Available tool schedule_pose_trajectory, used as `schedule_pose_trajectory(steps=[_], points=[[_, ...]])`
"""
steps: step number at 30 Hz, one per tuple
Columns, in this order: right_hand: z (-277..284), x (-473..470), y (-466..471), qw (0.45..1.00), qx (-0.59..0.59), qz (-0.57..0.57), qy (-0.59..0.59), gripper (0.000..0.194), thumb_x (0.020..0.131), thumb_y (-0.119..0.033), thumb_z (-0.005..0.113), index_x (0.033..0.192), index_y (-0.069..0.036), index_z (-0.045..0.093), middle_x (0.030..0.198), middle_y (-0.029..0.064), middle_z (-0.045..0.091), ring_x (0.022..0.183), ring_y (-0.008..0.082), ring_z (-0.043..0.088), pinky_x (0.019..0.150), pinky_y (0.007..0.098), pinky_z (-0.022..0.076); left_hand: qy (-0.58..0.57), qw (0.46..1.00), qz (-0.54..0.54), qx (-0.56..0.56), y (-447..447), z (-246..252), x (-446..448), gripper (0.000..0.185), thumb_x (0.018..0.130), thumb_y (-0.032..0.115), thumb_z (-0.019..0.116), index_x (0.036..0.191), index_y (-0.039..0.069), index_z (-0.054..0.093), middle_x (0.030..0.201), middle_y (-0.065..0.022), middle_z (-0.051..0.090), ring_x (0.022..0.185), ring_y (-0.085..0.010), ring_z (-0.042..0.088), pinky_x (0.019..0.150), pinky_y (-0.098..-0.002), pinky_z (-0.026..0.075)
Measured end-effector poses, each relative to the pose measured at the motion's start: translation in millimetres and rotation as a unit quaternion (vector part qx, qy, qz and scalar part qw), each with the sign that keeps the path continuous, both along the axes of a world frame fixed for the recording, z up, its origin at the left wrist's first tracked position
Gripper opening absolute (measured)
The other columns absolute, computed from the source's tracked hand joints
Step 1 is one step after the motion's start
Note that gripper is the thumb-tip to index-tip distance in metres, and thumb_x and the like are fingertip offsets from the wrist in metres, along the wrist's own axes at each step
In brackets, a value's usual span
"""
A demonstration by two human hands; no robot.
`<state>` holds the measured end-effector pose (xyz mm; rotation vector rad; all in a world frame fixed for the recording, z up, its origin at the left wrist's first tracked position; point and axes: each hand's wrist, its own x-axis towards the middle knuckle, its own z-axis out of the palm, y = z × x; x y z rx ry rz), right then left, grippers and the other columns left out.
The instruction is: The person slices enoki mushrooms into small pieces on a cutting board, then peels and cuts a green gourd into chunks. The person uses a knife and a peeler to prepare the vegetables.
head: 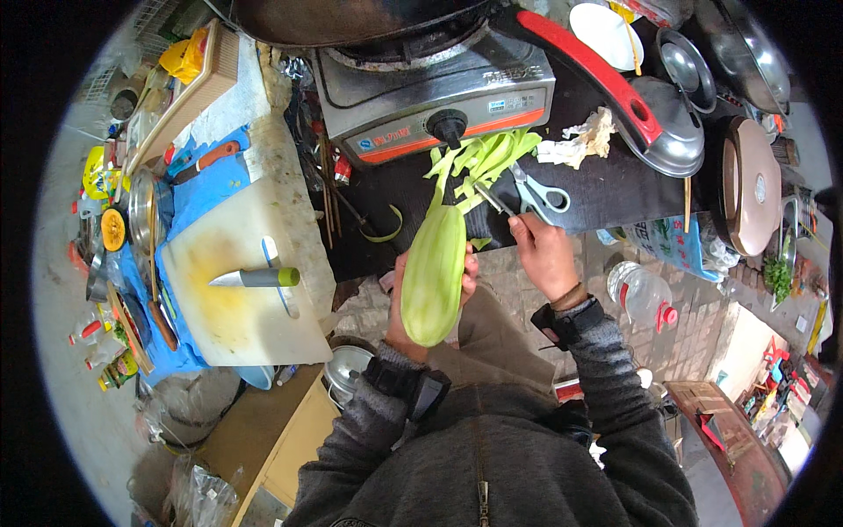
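Note:
My left hand (pixel 399 316) grips a pale green, long gourd (pixel 431 283) from below, its skin largely pared away and streaked with lighter bands. One strip of peel still hangs from its far end. In my right hand (pixel 548 257) is a slim metal peeler (pixel 492 197), its blade end apart from the gourd. Scissors with pale grey handles (pixel 548 197) lie just beyond that hand. A heap of green peelings (pixel 494 155) rests on the dark tabletop (pixel 408 197) in front of the stove. Another curled peel (pixel 390 230) lies to the left.
A gas stove (pixel 435 99) carries a wok (pixel 355 20), whose red handle (pixel 586 72) juts right over a metal lid (pixel 665 132). Leftward, a paring knife (pixel 257 277) lies on a white cutting board (pixel 217 316). A plastic bottle (pixel 642 294) is below the table at right.

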<state>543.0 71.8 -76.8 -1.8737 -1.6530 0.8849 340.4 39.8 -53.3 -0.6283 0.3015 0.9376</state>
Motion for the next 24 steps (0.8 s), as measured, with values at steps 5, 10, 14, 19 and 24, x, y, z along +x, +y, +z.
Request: schedule_pose_trajectory(steps=[5,10,14,19,24], points=[[-7.4,8.2,-13.2,1.000,0.012,0.016,-0.016,0.022,0.097,-0.023,0.059,0.100,-0.003,0.067,0.084,0.0250,0.066,0.078,0.0458,0.064,0.063,0.0518,0.0496,0.239,0.963,-0.074,0.099,-6.5,50.9,-29.2,0.068,0.101,0.056,0.036,0.136,0.000,0.050,0.117,-0.0186,0.063,0.099,-0.0264,0.064,0.083,-0.0376,0.056],[-23.2,46.8,-16.3,0.991,0.101,-0.059,-0.070,0.025,0.095,-0.016,0.059,0.116,-0.004,0.064,0.093,0.0256,0.064,0.082,0.0451,0.063,0.069,0.0515,0.0501,0.469,0.865,-0.101,0.148,-30.8,109.9,-111.3,0.076,0.098,0.062,0.037,0.146,0.004,0.041,0.129,-0.0203,0.058,0.097,-0.0272,0.065,0.080,-0.0369,0.056],[-32.7,85.4,13.6,0.970,0.090,-0.105,-0.199,0.034,0.091,-0.010,0.060,0.124,-0.002,0.060,0.097,0.0240,0.058,0.086,0.0453,0.059,0.075,0.0500,0.0495,0.699,0.700,-0.045,0.143,-44.7,134.1,-194.9,0.066,0.097,0.050,0.049,0.143,0.003,0.045,0.125,-0.0158,0.060,0.105,-0.0222,0.061,0.085,-0.0329,0.052],[-31.3,75.6,25.6,0.922,0.254,-0.037,-0.289,0.043,0.080,-0.017,0.073,0.119,-0.004,0.061,0.107,0.0167,0.059,0.098,0.0371,0.057,0.081,0.0468,0.0481,0.876,0.455,-0.013,0.159,-40.2,125.4,-285.2,0.054,0.095,0.019,0.063,0.143,0.003,0.046,0.135,-0.0118,0.055,0.116,-0.0191,0.055,0.098,-0.0325,0.045],[-41.8,27.5,1.7,0.957,0.157,0.055,-0.237,0.037,0.078,-0.022,0.076,0.110,-0.008,0.066,0.108,0.0144,0.058,0.100,0.0359,0.056,0.084,0.0453,0.0491,0.922,0.257,-0.113,0.265,-25.7,102.5,-334.7,0.057,0.087,0.008,0.069,0.140,0.001,0.049,0.135,-0.0130,0.056,0.121,-0.0232,0.054,0.103,-0.0351,0.042]])
